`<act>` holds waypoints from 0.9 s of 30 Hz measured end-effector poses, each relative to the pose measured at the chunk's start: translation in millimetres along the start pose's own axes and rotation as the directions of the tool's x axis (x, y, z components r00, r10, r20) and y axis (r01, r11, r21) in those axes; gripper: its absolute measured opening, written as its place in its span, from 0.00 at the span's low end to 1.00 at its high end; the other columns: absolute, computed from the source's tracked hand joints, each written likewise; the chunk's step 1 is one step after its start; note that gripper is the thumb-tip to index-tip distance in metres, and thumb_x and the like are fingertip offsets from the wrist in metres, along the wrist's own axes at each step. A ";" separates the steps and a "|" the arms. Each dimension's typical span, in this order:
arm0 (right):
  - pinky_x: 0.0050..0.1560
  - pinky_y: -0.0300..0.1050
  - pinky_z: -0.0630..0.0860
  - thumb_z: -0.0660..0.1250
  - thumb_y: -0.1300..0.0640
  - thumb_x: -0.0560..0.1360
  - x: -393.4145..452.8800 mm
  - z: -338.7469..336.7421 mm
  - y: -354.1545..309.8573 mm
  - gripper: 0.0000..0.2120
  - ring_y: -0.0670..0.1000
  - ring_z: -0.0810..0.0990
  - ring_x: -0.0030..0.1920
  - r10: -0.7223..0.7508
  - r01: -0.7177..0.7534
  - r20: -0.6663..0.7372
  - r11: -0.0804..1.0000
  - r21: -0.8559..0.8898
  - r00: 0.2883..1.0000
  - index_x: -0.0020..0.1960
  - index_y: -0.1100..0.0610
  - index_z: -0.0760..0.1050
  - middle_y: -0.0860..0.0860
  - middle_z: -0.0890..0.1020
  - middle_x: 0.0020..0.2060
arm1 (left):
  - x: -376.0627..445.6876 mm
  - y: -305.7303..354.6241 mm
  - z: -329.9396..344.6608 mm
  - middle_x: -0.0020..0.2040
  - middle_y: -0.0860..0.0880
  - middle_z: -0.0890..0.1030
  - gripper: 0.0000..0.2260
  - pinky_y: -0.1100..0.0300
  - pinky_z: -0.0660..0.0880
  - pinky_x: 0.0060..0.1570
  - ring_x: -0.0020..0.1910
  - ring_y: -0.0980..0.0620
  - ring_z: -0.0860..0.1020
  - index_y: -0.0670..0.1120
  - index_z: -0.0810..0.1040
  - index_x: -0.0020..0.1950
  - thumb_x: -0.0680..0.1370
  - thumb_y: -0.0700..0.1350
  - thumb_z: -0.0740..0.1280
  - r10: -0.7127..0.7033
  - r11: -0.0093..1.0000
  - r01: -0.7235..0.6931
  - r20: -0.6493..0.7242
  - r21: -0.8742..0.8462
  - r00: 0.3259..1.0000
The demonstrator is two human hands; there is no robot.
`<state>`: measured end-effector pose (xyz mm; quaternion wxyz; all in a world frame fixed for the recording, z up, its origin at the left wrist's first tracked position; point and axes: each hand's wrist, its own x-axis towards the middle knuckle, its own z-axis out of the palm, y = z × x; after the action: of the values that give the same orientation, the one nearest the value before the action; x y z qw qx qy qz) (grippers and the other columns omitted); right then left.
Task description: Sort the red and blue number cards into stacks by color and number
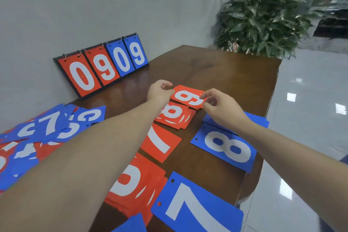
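Your left hand [160,91] and right hand [219,106] each pinch an end of the red 9 card [188,97], which lies at the far end of the red row on the bench [235,73], above the red 8 stack [174,115]. Blue 8 card [226,147] sits to the right. Unsorted pile [37,137] lies left.
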<state>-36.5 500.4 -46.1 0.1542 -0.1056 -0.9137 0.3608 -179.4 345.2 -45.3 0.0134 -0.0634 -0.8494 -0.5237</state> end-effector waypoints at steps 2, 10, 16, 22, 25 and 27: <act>0.41 0.41 0.73 0.63 0.53 0.80 3.3 7.5 -7.3 0.07 0.42 0.78 0.44 -0.019 0.019 0.017 1.000 -0.001 1.000 0.56 0.45 0.75 0.40 0.80 0.45 | 2.3 -6.3 -6.2 0.61 0.53 0.78 0.09 0.61 0.73 0.51 0.61 0.54 0.76 0.52 0.80 0.57 0.78 0.44 0.72 0.049 0.999 -0.049 0.009 0.019 0.999; 0.36 0.41 0.70 0.64 0.55 0.79 6.6 43.2 -60.7 0.07 0.44 0.77 0.39 -0.102 0.097 0.131 0.994 0.043 0.986 0.55 0.46 0.74 0.42 0.80 0.46 | -18.4 -33.3 -83.9 0.58 0.55 0.80 0.08 0.64 0.72 0.54 0.59 0.57 0.77 0.52 0.80 0.57 0.78 0.45 0.71 0.139 0.988 -0.139 -0.002 0.061 0.990; 0.35 0.40 0.70 0.64 0.53 0.79 -7.8 76.0 -108.0 0.06 0.46 0.79 0.42 -0.182 0.175 0.224 0.983 0.050 0.958 0.54 0.44 0.74 0.42 0.80 0.47 | -60.4 -70.1 -163.1 0.57 0.55 0.80 0.07 0.64 0.72 0.55 0.58 0.56 0.76 0.53 0.79 0.55 0.78 0.44 0.71 0.170 0.977 -0.163 -0.045 0.139 0.984; 0.41 0.40 0.73 0.64 0.53 0.80 -25.1 115.8 -155.4 0.07 0.44 0.79 0.44 -0.253 0.239 0.318 0.968 0.082 0.914 0.57 0.46 0.75 0.44 0.81 0.49 | -108.6 -107.7 -238.3 0.56 0.56 0.79 0.06 0.62 0.74 0.57 0.49 0.55 0.76 0.52 0.78 0.53 0.79 0.41 0.70 0.119 0.969 -0.098 -0.077 0.226 0.990; 0.45 0.40 0.72 0.64 0.53 0.79 -31.2 137.3 -176.1 0.08 0.47 0.80 0.48 -0.279 0.265 0.356 0.960 0.087 0.892 0.58 0.47 0.75 0.44 0.81 0.49 | -127.3 -126.4 -275.6 0.57 0.58 0.76 0.08 0.80 0.65 0.45 0.52 0.58 0.75 0.51 0.78 0.56 0.79 0.42 0.70 0.116 0.948 -0.076 -0.113 0.309 0.987; 0.41 0.37 0.71 0.64 0.55 0.79 -32.1 151.3 -188.0 0.08 0.46 0.80 0.44 -0.300 0.287 0.377 0.954 0.092 0.876 0.58 0.47 0.75 0.44 0.82 0.47 | -136.7 -140.7 -299.9 0.57 0.58 0.75 0.11 0.78 0.62 0.48 0.56 0.59 0.73 0.49 0.78 0.60 0.78 0.42 0.70 0.139 0.917 -0.071 -0.149 0.393 0.979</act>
<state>-76.1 260.8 -27.4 0.0255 0.1100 -0.9253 0.3621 -74.0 2.7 -47.1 0.1279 -0.0591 -0.9267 -0.3484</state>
